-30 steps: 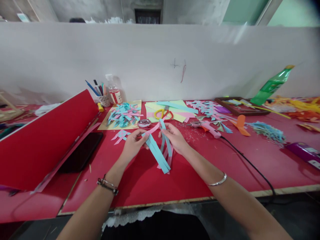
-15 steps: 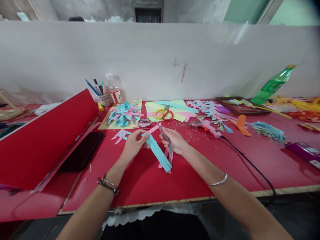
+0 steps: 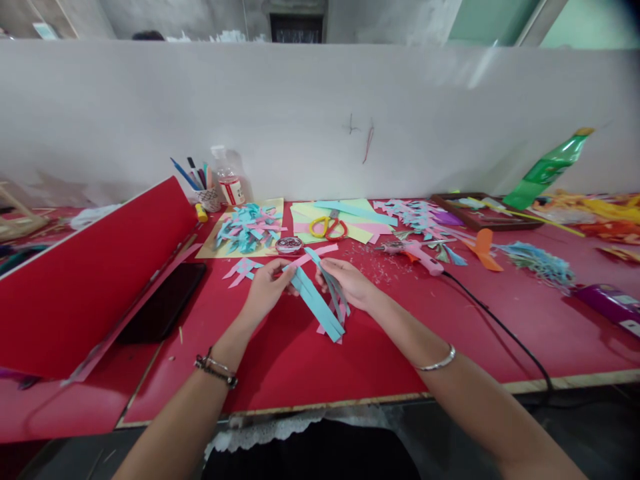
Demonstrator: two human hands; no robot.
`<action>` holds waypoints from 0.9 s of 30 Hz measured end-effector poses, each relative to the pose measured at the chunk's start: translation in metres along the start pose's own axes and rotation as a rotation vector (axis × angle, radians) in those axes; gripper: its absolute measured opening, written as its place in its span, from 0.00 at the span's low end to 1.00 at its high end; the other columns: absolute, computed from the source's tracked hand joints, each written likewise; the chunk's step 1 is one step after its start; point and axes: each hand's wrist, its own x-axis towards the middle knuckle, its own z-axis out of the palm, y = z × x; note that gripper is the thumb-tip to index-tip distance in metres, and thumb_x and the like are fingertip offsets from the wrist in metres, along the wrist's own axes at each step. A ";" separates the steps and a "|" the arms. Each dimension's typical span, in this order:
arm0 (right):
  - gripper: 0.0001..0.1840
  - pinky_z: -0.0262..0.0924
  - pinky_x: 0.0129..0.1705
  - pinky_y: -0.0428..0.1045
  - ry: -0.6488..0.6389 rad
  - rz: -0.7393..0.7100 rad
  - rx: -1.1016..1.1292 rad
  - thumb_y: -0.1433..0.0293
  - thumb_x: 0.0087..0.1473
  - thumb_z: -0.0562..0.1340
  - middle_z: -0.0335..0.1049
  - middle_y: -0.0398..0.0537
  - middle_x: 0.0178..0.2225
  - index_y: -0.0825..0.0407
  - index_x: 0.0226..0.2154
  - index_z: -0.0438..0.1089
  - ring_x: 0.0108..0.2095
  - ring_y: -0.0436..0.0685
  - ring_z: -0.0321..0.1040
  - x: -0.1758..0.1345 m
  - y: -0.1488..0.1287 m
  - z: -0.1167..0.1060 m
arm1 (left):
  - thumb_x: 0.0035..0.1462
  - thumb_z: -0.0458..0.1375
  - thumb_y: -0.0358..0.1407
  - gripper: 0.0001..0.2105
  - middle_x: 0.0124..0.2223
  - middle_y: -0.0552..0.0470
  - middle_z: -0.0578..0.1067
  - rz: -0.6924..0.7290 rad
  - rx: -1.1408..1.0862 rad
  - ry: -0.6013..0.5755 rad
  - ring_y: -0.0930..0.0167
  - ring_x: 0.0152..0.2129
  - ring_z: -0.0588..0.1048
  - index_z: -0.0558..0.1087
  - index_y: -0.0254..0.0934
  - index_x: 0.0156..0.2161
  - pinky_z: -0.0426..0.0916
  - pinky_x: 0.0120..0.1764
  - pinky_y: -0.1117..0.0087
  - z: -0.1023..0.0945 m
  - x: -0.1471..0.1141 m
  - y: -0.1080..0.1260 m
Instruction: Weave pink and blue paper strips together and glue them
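Observation:
My left hand (image 3: 270, 287) pinches light-blue paper strips (image 3: 316, 304), which slant down to the right over the red tabletop. A pink paper strip (image 3: 327, 251) juts rightward from the same grip. Closed on a narrower blue paper strip (image 3: 313, 255) is my right hand (image 3: 351, 283); the strip's top end crosses the pink one, and its lower part hangs below the fingers. Under the hands lie more pink strips (image 3: 323, 329), partly covered. Just left of my left hand rests a woven pink-and-blue paper piece (image 3: 243, 268).
Behind the hands are a pile of woven paper pieces (image 3: 250, 229), a round tin (image 3: 289, 245) and scissors (image 3: 329, 227). A pink glue gun (image 3: 425, 259) with a black cord lies right. Leftward are a phone (image 3: 167, 303) and a red board (image 3: 100, 280). A green bottle (image 3: 547, 170) leans back right.
The blue strip in my right hand now has its top end across the pink strip, pointing up-left. The pink strip's free end extends farther right. Both hands stay in nearly the same place.

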 end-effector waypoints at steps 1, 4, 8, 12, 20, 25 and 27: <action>0.13 0.54 0.25 0.42 -0.018 -0.026 -0.036 0.61 0.47 0.56 0.61 0.39 0.18 0.54 0.22 0.61 0.19 0.44 0.58 0.000 0.000 -0.001 | 0.47 0.54 0.41 0.11 0.19 0.58 0.69 -0.006 -0.006 0.001 0.78 0.13 0.69 0.64 0.33 0.28 0.64 0.19 0.78 0.000 0.000 0.000; 0.15 0.52 0.24 0.42 -0.053 -0.077 -0.161 0.59 0.48 0.55 0.61 0.39 0.19 0.54 0.21 0.62 0.19 0.44 0.57 0.000 0.001 -0.002 | 0.48 0.53 0.41 0.10 0.18 0.60 0.68 -0.021 -0.020 0.011 0.78 0.12 0.69 0.64 0.34 0.28 0.64 0.18 0.79 0.000 0.000 0.001; 0.16 0.49 0.21 0.42 -0.042 -0.070 -0.271 0.57 0.46 0.56 0.60 0.39 0.19 0.54 0.21 0.62 0.18 0.44 0.55 -0.001 0.002 -0.003 | 0.48 0.54 0.41 0.10 0.19 0.60 0.67 -0.021 -0.016 0.016 0.78 0.12 0.69 0.64 0.34 0.28 0.64 0.18 0.79 0.000 0.000 0.002; 0.15 0.50 0.22 0.42 -0.026 -0.084 -0.276 0.57 0.45 0.57 0.60 0.39 0.19 0.53 0.22 0.63 0.19 0.44 0.55 -0.002 0.002 -0.003 | 0.48 0.54 0.41 0.10 0.18 0.60 0.67 -0.023 -0.023 0.013 0.78 0.12 0.68 0.64 0.34 0.29 0.64 0.18 0.78 0.000 0.001 0.002; 0.15 0.51 0.25 0.43 0.025 -0.094 -0.280 0.58 0.45 0.56 0.63 0.40 0.22 0.53 0.26 0.66 0.22 0.46 0.57 -0.001 0.002 -0.001 | 0.48 0.54 0.42 0.11 0.19 0.59 0.68 0.009 0.008 -0.018 0.78 0.13 0.68 0.65 0.34 0.28 0.64 0.18 0.78 0.000 0.000 0.001; 0.15 0.49 0.25 0.42 0.010 -0.115 -0.336 0.58 0.45 0.57 0.59 0.39 0.20 0.54 0.23 0.64 0.22 0.45 0.54 -0.001 0.003 -0.001 | 0.48 0.53 0.42 0.11 0.17 0.59 0.67 0.002 0.036 -0.020 0.78 0.12 0.68 0.65 0.34 0.27 0.64 0.18 0.78 -0.001 0.000 0.001; 0.15 0.49 0.24 0.43 0.013 -0.107 -0.345 0.58 0.44 0.57 0.58 0.38 0.20 0.54 0.23 0.63 0.21 0.45 0.53 -0.001 0.002 0.000 | 0.48 0.53 0.41 0.11 0.17 0.59 0.67 -0.004 0.037 -0.016 0.78 0.12 0.68 0.65 0.34 0.27 0.63 0.18 0.78 -0.001 0.000 0.002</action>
